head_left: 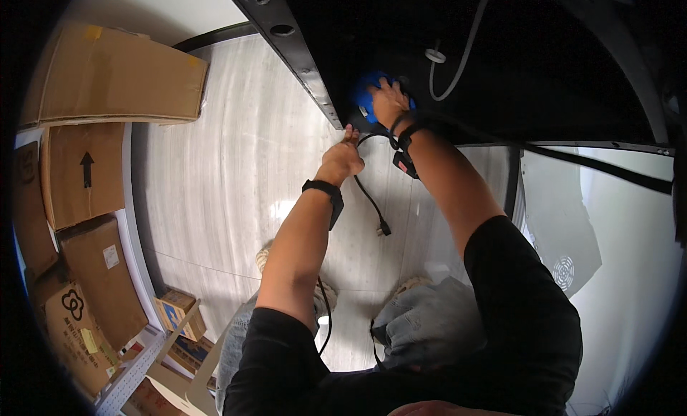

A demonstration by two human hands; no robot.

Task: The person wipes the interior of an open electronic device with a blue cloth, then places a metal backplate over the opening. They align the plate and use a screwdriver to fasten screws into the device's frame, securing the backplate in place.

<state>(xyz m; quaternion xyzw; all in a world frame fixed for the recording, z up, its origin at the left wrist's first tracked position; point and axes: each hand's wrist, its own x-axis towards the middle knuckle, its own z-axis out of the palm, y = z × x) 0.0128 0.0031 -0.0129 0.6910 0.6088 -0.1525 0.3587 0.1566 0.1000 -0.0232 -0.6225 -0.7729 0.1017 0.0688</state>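
Inside the dark opening of a black metal cabinet [315, 72], my right hand [388, 102] grips a blue rounded object [366, 83] from above; much of it lies under my fingers, so its kind cannot be told. My left hand [341, 160] is by the cabinet's lower corner, with two fingertips stretched to the frame edge. A black power cable [370, 196] runs through the left hand, its other fingers curled round it. Below that hand the cable hangs down to its plug [384, 229]. Both wrists wear black bands.
Inside the cabinet hangs a thin pale tube [465, 54] with a white round fitting [435, 56]. A thick black hose [594, 162] crosses at the right. Cardboard boxes [86, 172] fill a shelf at the left. A grey panel with a vent [563, 273] stands right.
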